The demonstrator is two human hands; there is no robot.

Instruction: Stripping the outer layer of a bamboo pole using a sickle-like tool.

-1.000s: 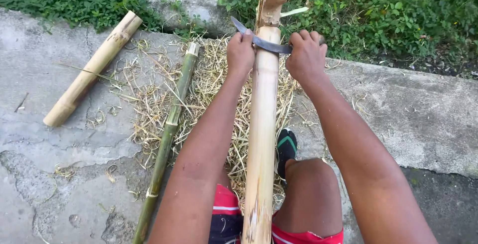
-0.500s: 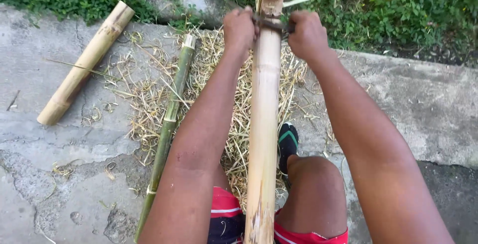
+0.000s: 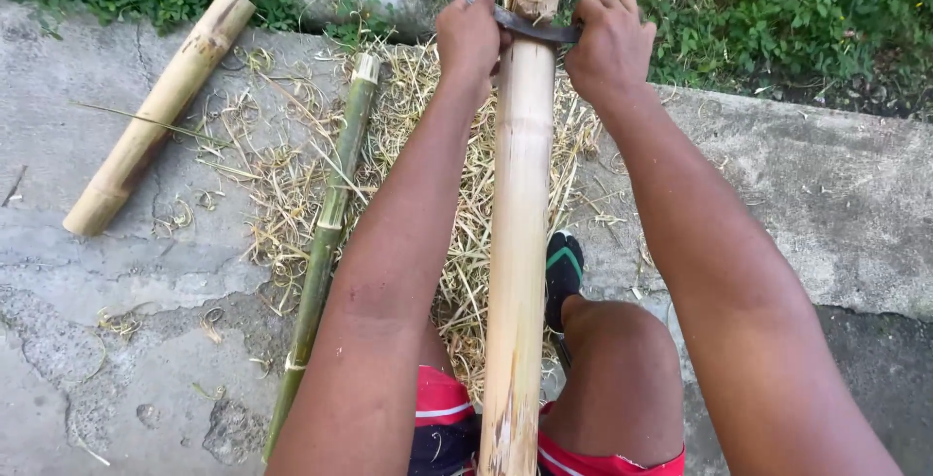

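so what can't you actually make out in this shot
All in the head view:
- Curved dark metal blade: its two ends are hidden inside the left hand and right hand.
- Tall pale peeled bamboo pole: its top is cut off by the upper edge, its base by the lower edge.
- Black shoe with green stripe: partly hidden behind the pole and the knee.

Both our arms are stretched straight out to the far side, roughly parallel. Our left hand [image 3: 468, 37] is curled into a closed fist, knuckles up. Our right hand [image 3: 608, 47] is fisted just the same, off to the right. Bare knee [image 3: 622, 340] bent near us.
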